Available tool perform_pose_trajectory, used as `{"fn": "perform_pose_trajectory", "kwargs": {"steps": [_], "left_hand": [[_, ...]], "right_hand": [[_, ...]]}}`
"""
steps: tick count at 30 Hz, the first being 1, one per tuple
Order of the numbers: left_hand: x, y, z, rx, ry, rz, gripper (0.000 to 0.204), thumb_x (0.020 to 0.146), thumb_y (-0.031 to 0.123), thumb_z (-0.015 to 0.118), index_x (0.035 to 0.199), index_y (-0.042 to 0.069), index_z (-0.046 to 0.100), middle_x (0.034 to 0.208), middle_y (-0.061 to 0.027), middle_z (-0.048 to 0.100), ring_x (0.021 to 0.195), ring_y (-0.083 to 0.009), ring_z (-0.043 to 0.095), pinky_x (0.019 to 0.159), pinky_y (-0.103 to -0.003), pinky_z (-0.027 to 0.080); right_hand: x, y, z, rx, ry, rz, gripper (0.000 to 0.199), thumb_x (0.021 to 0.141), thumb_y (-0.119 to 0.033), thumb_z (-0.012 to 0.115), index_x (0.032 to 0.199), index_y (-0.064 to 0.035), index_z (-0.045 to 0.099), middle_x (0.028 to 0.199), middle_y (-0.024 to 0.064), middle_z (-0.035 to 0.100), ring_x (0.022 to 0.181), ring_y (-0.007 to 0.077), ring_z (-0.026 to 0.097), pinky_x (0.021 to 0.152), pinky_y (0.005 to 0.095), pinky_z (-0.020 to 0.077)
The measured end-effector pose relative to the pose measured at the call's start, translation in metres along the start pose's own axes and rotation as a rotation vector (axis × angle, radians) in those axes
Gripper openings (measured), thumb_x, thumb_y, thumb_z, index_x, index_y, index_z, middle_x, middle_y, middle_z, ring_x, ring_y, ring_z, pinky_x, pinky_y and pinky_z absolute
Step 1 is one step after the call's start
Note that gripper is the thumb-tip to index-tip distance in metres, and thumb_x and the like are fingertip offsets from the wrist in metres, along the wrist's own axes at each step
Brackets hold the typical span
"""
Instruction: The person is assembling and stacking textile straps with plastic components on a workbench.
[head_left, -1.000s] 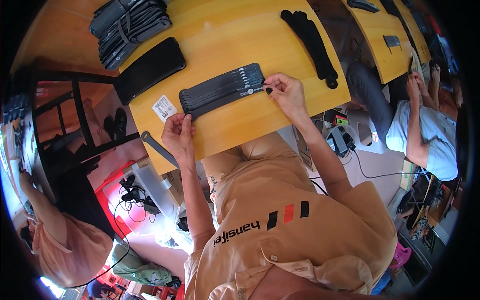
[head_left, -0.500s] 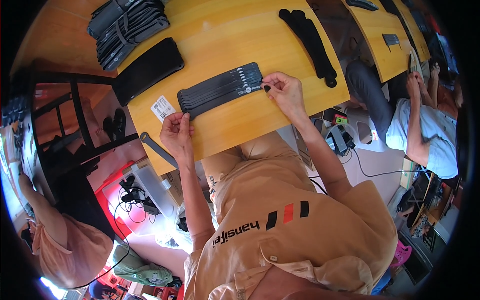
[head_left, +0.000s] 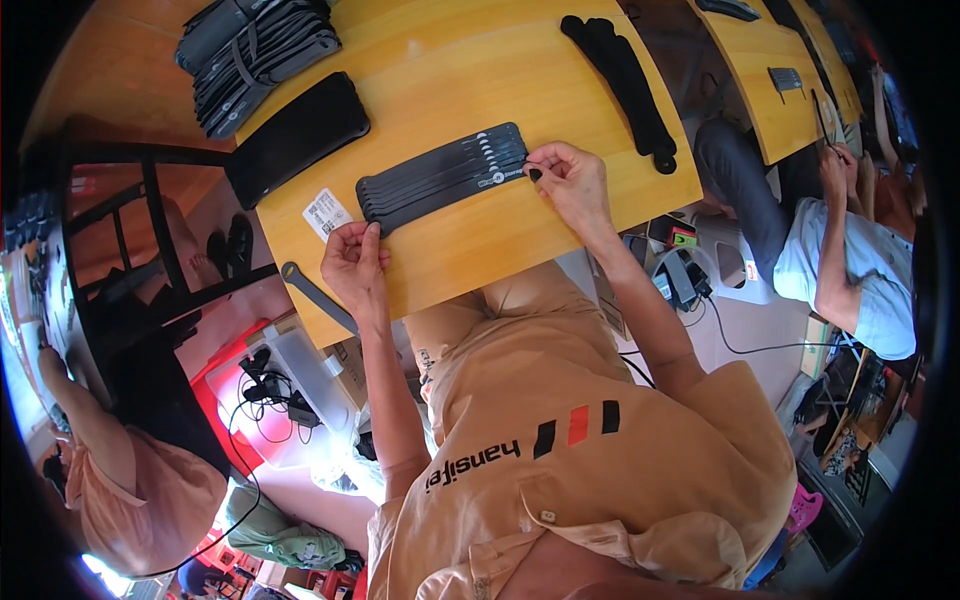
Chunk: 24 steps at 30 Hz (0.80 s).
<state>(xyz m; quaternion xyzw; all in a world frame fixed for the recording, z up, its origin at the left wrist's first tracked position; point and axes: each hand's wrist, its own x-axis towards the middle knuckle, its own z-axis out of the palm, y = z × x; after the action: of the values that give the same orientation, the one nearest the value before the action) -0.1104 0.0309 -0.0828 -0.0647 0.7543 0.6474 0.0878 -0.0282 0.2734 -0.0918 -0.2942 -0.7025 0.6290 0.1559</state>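
In front of me on the yellow table (head_left: 470, 268), several flat black straps (head_left: 430, 182) lie overlapped like a fan, with white print near their right ends. My left hand (head_left: 356, 268) pinches the near left corner of this row, thumb against fingers. At the other end, my right hand (head_left: 574, 188) is closed in a pinch on the right tip of the nearest strap. A small dark piece shows under its fingers; I cannot make out what it is. Tucked beside the left hand is a white printed label (head_left: 325, 212). One single strap (head_left: 318, 297) lies at the table's near left edge.
A black stack (head_left: 300, 138) lies at the left, with a banded bundle of straps (head_left: 255, 65) behind it. More black straps (head_left: 622, 95) rest at the right. Co-workers sit on both sides, one in a light blue shirt (head_left: 850, 270). Cables and a power adapter (head_left: 682, 282) are below.
Almost nothing differs: both hands keep their pinch on the strap ends, and the view has shifted slightly. The co-worker's hands at the right have moved a little.
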Motion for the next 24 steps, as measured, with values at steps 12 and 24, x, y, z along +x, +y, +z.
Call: {"fn": "perform_pose_trajectory", "kwargs": {"steps": [12, 24], "left_hand": [[-0.0001, -0.0003, 0.0008, 0.04, 0.017, 0.023, 0.008, 0.082, 0.004, 0.064, 0.083, 0.001, 0.056, 0.067, -0.0006, 0.056, 0.049, -0.0047, 0.049, 0.044, -0.016, 0.04], [0.0004, 0.0006, 0.0034, 0.031, 0.022, 0.034, 0.009, 0.082, 0.003, 0.063, 0.083, 0.001, 0.055, 0.066, -0.0006, 0.055, 0.048, -0.0044, 0.047, 0.042, -0.016, 0.038]], "right_hand": [[-0.0009, 0.0025, 0.0001, 0.018, 0.006, -0.01, 0.008, 0.073, 0.008, 0.064, 0.079, 0.0029, 0.063, 0.064, 0.0016, 0.059, 0.055, 0.0038, 0.05, 0.049, 0.0182, 0.0411], [-0.0006, 0.0007, 0.0003, -0.012, 0.011, -0.011, 0.008, 0.072, 0.007, 0.064, 0.078, 0.0023, 0.063, 0.063, 0.0017, 0.059, 0.056, 0.0042, 0.05, 0.05, 0.0185, 0.0412]]}}
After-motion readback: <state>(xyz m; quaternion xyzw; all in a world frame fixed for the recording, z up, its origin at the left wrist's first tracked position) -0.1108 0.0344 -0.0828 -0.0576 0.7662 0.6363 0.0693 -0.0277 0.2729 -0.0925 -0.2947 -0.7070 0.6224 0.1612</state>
